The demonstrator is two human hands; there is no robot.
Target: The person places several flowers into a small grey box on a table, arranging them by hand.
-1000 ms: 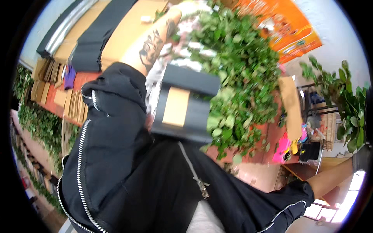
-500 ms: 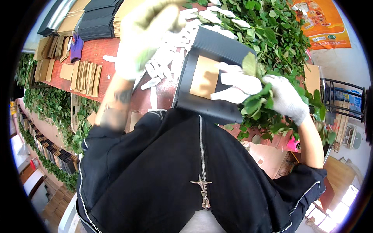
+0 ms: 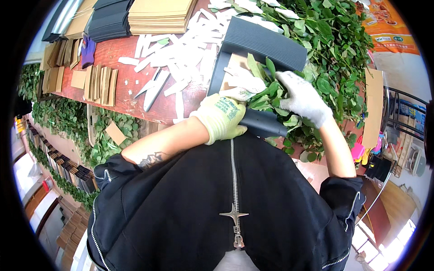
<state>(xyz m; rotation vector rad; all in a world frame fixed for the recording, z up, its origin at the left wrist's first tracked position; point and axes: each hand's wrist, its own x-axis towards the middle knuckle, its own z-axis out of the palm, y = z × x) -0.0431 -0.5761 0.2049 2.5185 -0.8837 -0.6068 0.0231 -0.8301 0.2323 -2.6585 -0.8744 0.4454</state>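
Observation:
A black cardboard box [image 3: 264, 123] with a ridged black flap [image 3: 266, 43] sits open before me on the red table. Inside it lie flower heads in white sleeves and netting [image 3: 246, 86], with green leaves on their stems. My left hand [image 3: 219, 118], in a pale yellow-green glove, is closed over the box's near left wall, against the wrapped heads; some fingertips are hidden. My right hand [image 3: 304, 98], in a whitish glove, curls around the leafy stems [image 3: 272, 92] at the box's right side.
White paper sleeves [image 3: 190, 56] and a grey-handled cutting tool [image 3: 156, 92] lie left of the box. Farther left are cardboard pieces [image 3: 100, 86], flat box stacks [image 3: 160, 16] and a purple glove [image 3: 88, 50]. Leafy stems [image 3: 332, 54] heap up on the right.
My left hand has come down from above the paper sleeves to the box's near left wall. My right hand has moved slightly left, and the wrapped flowers sit farther into the box.

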